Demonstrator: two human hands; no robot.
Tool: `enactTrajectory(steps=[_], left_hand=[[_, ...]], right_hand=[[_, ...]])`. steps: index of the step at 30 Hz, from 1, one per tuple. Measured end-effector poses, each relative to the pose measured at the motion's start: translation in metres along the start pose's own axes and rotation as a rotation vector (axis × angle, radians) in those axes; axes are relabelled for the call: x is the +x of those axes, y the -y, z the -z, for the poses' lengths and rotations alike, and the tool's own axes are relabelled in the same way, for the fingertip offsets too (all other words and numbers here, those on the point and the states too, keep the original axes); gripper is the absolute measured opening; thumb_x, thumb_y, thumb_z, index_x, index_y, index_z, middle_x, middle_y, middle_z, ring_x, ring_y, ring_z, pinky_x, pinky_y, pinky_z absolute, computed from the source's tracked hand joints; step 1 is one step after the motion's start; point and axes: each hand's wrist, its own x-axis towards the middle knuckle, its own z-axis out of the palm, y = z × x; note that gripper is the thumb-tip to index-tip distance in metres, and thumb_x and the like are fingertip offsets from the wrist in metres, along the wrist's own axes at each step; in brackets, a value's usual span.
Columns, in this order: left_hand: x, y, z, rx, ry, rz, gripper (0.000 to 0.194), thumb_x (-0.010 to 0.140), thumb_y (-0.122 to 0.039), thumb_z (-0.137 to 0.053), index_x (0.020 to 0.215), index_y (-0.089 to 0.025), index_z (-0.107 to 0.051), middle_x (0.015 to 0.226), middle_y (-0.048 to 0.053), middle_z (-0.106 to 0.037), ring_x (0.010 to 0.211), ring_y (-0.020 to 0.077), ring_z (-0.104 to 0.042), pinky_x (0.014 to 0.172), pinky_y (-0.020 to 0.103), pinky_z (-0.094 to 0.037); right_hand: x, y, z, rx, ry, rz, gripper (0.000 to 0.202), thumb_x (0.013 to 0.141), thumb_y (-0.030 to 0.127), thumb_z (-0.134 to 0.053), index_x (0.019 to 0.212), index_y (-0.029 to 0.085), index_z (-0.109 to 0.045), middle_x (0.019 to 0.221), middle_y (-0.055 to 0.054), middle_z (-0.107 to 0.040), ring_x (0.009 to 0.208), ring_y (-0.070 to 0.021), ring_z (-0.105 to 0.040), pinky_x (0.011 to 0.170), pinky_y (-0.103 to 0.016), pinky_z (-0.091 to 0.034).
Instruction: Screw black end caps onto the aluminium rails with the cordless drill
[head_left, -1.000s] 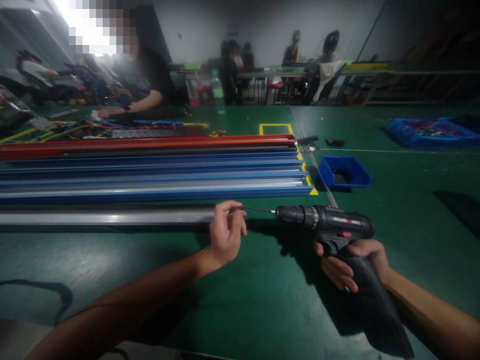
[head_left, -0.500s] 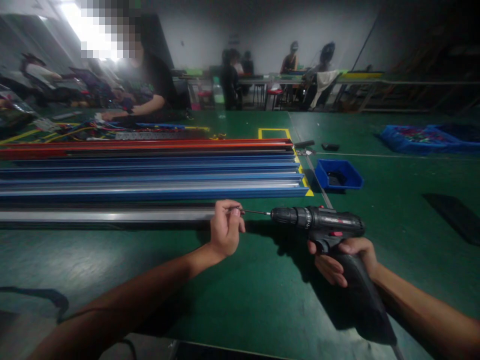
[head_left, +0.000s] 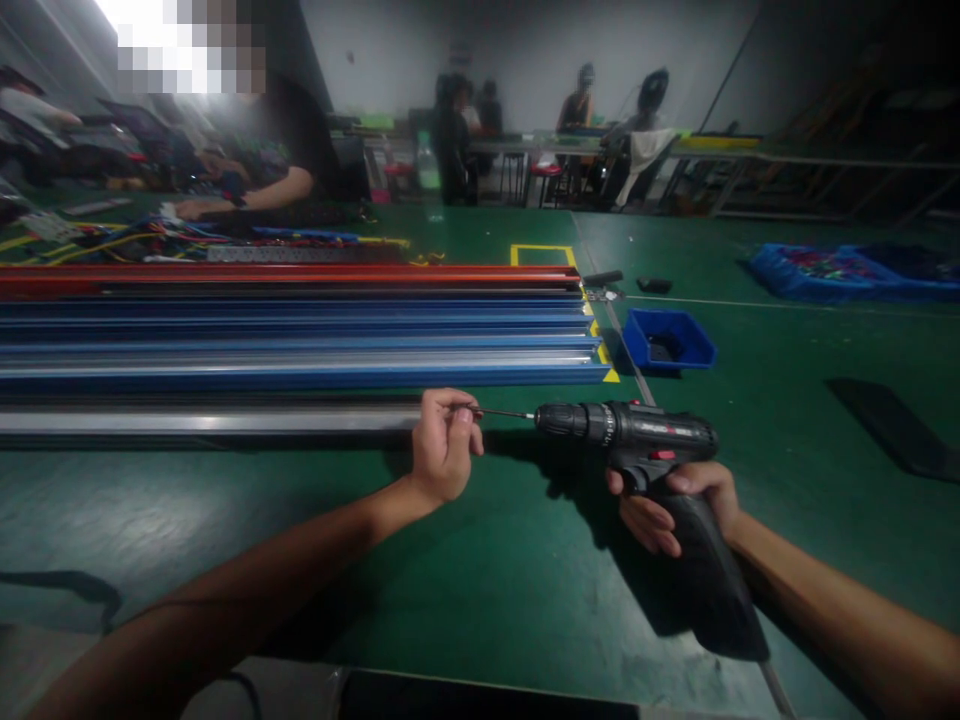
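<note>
My right hand (head_left: pixel 675 505) is wrapped round the handle of a black corded power drill (head_left: pixel 637 430), which lies level and points left. From its chuck a long thin driver bit (head_left: pixel 510 413) reaches to the fingertips of my left hand (head_left: pixel 446 440). That hand is closed in a pinch at the bit's tip; a small dark piece shows there, too small to name. Behind the left hand ends a long silver and black metal profile (head_left: pixel 225 418), its right end hidden by the fingers.
Blue metal profiles (head_left: pixel 300 375) and a red profile (head_left: pixel 300 272) lie lengthwise beyond. A blue bin (head_left: pixel 675 340) with dark parts stands right of them. A dark flat object (head_left: pixel 896 425) lies at right. A co-worker's arm (head_left: pixel 270 192) reaches over wires at back left.
The whole view has shifted slightly, so everything sits a little higher and further left. Both hands keep the same hold, with the bit still at the left fingertips.
</note>
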Motion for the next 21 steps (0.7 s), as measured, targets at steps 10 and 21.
enactTrajectory(steps=[10,21], left_hand=[[0.0011,0.0035,0.0019,0.034,0.007,0.011,0.013,0.104,-0.032,-0.049,0.110,-0.021,-0.051,0.077,-0.005,-0.061,0.046,0.0059,-0.060,0.044,0.017,-0.043],[0.0021,0.0011,0.0015,-0.091,-0.037,0.053,0.013,0.101,-0.033,-0.049,0.101,-0.021,-0.052,0.079,-0.005,-0.063,0.043,0.0064,-0.058,0.039,0.018,-0.042]], right_hand=[[-0.0007,-0.0005,0.0013,-0.007,-0.014,-0.025,0.052,0.082,0.034,-0.053,0.119,0.000,-0.066,0.063,-0.001,-0.056,0.046,-0.0169,-0.056,0.058,-0.031,-0.050],[0.0012,0.0020,-0.0008,-0.018,-0.046,-0.079,0.051,0.079,0.035,-0.057,0.116,0.001,-0.067,0.061,-0.001,-0.058,0.046,-0.0160,-0.059,0.056,-0.030,-0.051]])
